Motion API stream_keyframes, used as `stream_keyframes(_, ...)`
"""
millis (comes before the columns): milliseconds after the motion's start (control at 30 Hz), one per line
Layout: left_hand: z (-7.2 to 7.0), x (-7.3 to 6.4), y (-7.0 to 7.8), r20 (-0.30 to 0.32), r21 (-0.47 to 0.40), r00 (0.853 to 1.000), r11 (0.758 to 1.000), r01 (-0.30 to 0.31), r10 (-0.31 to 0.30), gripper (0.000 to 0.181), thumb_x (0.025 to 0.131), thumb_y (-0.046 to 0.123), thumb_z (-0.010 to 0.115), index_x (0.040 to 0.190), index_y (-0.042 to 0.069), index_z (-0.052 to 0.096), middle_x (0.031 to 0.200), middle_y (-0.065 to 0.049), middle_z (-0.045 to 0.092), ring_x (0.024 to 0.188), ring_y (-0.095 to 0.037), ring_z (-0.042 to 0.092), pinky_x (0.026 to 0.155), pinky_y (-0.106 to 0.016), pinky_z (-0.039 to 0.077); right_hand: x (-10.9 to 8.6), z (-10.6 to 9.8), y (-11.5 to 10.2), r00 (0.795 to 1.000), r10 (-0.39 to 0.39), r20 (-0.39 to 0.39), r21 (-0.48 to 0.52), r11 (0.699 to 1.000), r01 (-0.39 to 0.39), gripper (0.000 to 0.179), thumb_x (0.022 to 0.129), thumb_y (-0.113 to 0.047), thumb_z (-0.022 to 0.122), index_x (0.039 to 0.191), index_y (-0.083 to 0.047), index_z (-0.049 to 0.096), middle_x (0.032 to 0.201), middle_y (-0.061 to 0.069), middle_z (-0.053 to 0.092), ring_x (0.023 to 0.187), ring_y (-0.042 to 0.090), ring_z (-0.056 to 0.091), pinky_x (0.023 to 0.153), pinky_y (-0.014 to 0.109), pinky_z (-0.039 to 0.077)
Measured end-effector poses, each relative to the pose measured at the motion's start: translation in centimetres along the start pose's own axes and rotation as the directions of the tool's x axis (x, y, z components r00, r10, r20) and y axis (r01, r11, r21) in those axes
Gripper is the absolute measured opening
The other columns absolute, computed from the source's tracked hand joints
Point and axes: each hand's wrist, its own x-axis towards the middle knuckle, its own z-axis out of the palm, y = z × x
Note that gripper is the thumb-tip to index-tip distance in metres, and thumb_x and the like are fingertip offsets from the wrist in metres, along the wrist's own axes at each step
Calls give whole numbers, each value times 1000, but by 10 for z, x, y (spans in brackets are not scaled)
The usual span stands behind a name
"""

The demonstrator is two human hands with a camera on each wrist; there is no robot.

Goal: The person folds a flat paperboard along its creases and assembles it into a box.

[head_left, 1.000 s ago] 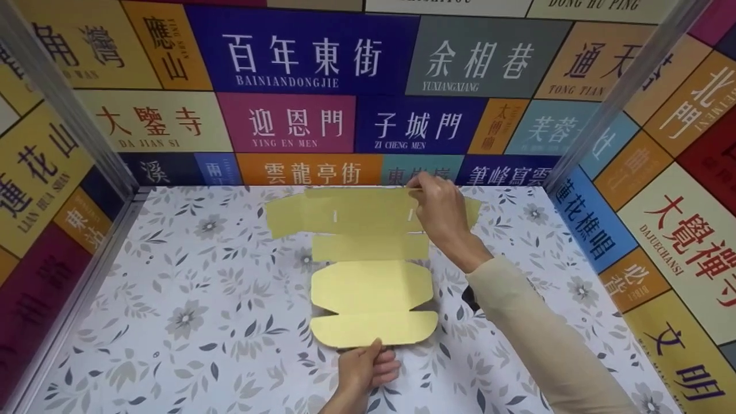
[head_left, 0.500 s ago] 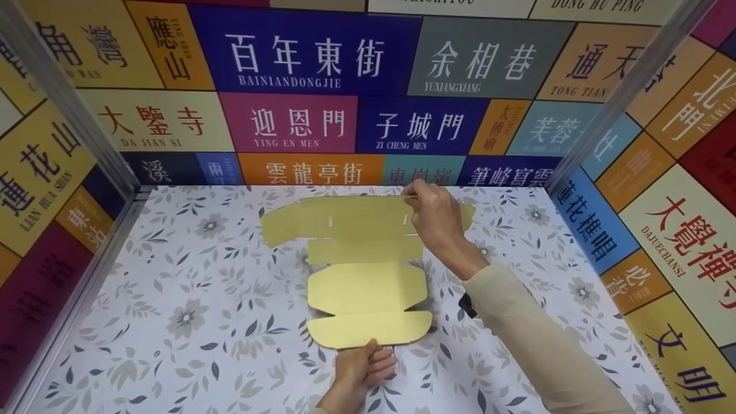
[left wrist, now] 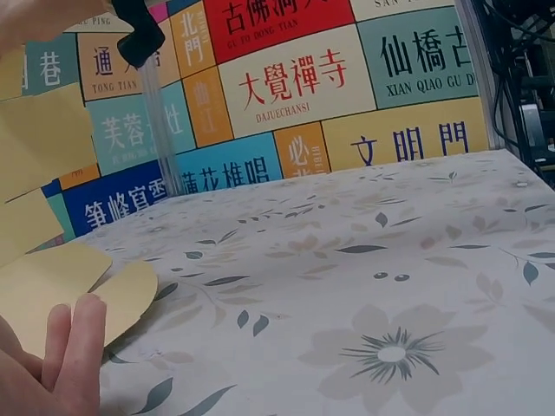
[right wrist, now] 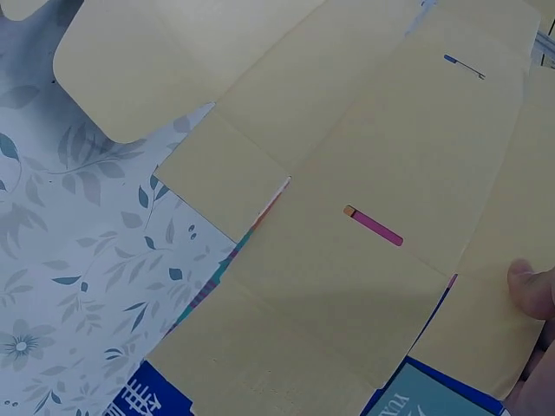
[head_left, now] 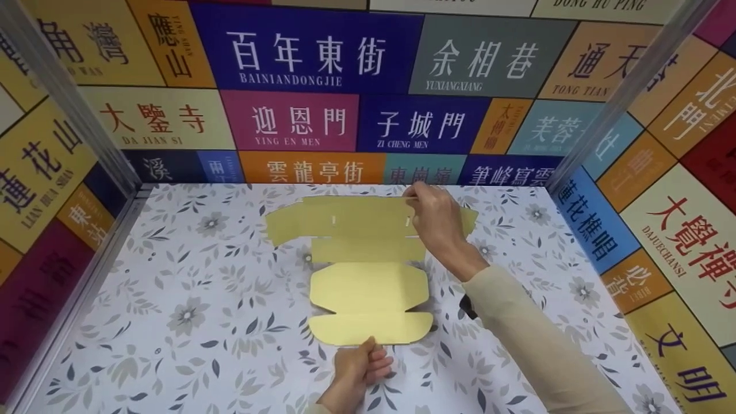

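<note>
An unfolded yellow cardboard box blank [head_left: 368,287] stretches between the hands in the head view. Its far panel tilts up, with side flaps and two small slots. My left hand [head_left: 359,368] pinches the middle of the near rounded flap, thumb on top. At the far edge, right of centre, my right hand [head_left: 437,224] pinches the board between thumb and fingers and covers part of the right flap. Colours from the wall show through a slot in the blank [right wrist: 434,173] in the right wrist view. Fingers of the left hand [left wrist: 65,373] overlap the near flap in the left wrist view.
A white tabletop [head_left: 190,259] with a grey floral print lies beneath. Panels of coloured signs with lettering [head_left: 299,52] rise behind and on both sides. Clear corner posts [head_left: 615,86] stand at the back. Dark cables [left wrist: 512,69] hang at the right edge of the left wrist view.
The far edge of the blank has come down slightly toward me along with the right hand. Both hands keep their hold; the left has barely moved.
</note>
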Motion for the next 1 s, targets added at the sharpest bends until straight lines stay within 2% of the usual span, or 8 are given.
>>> stream_keyframes(367,-9,-5,15,156,17,987,999,30,-32,35,104,19,43,115,-9,62,85,-9,77,74,-16,76,70,-33,64,0,-1,8,999,28,-24,11,1000,-28,6,92,1,67,95,-4,69,90,13,75,83,31,69,79,44,58)
stream_keyframes(500,-4,-8,32,201,114,975,987,-117,92,39,103,19,42,116,-10,64,86,-12,78,69,-15,76,62,-30,63,0,-1,7,999,51,-12,12,999,-50,6,93,-1,66,98,-3,69,92,14,75,84,31,69,81,43,57)
stream_keyframes(600,2,-9,46,195,269,937,903,-334,289,32,100,16,49,107,-8,69,81,-9,76,64,-12,72,56,-25,60,0,0,7,999,49,-6,5,999,-49,6,94,-2,65,98,-3,69,93,13,75,84,30,69,80,42,58)
stream_keyframes(700,6,-9,59,211,483,826,679,-553,523,21,98,15,58,99,-1,72,85,-7,74,71,-11,68,60,-23,57,1,1,8,1000,17,-18,-1,1000,-17,5,94,-2,66,97,-4,69,91,12,75,83,29,70,79,42,58)
stream_keyframes(800,9,-6,70,269,659,650,357,-662,711,14,94,14,67,102,5,73,97,-8,71,85,-18,68,70,-30,57,0,3,9,999,-15,-33,-3,1000,15,5,92,-1,68,95,-4,69,89,12,75,82,29,71,77,43,58)
stream_keyframes(900,8,1,74,383,751,453,15,-660,805,25,90,13,73,114,7,71,116,-13,67,104,-29,67,82,-40,59,-2,5,9,999,-31,-35,-3,1000,31,5,91,0,69,93,-4,69,87,12,75,81,29,71,77,44,58)
stream_keyframes(967,6,8,75,468,773,358,-177,-609,808,36,89,15,76,123,7,67,128,-17,63,116,-35,63,91,-46,58,-3,7,8,999,-33,-32,-2,999,33,6,91,1,69,92,-4,69,87,11,75,81,29,71,76,44,58)
stream_keyframes(1000,5,11,75,507,774,329,-253,-581,796,42,88,16,77,127,8,65,134,-19,60,122,-38,60,94,-49,57,-3,7,8,999,-34,-32,-4,999,34,6,90,1,69,92,-4,69,87,12,75,81,29,71,76,44,58)
